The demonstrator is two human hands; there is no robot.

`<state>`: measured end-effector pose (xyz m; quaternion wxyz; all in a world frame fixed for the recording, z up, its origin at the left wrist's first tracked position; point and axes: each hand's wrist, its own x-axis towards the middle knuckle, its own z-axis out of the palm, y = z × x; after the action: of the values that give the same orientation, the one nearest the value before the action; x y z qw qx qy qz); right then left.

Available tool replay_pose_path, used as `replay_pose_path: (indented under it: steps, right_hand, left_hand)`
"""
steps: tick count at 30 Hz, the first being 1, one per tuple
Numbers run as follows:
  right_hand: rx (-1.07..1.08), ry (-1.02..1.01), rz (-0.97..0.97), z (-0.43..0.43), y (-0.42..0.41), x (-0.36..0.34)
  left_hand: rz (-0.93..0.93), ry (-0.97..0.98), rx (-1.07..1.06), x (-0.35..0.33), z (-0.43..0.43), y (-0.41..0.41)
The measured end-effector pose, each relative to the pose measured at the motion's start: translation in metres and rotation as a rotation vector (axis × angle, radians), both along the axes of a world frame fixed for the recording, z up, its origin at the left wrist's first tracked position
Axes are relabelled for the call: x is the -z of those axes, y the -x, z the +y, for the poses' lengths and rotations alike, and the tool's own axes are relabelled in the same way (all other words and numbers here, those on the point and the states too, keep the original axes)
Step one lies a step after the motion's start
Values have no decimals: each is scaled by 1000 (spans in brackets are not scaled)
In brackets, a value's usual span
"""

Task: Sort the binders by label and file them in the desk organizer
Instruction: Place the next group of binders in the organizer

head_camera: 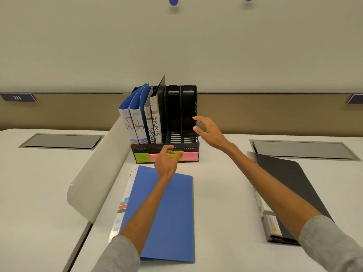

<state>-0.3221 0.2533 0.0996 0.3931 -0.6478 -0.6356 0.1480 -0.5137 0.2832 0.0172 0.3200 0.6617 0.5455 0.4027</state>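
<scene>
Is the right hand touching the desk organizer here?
Cannot tell. In the head view the right hand, fingers spread, overlaps the right wall of the desk organizer, but this single angle shows neither contact nor a gap.

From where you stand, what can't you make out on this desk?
Head view:
- Sticky notes on the desk organizer: writing too small; the left hand covers the middle ones.
- Black binder: spine label blurred.
- Blue binder: spine label blurred, crossed by the left arm.
</scene>
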Motion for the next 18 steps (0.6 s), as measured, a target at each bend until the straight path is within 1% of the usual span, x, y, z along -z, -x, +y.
replay_pose_path:
  steps: [6,10,18]
  right_hand:
    - [149,59,81,-56,-59,28]
    - [260,99,180,-92,-98,47]
    - [364,221,251,-160,-154,82]
  left_hand:
    - [33,34,66,7,-27,-47]
    - [26,73,119,18,-50,-78]
    - [84,132,210,36,-91,-136]
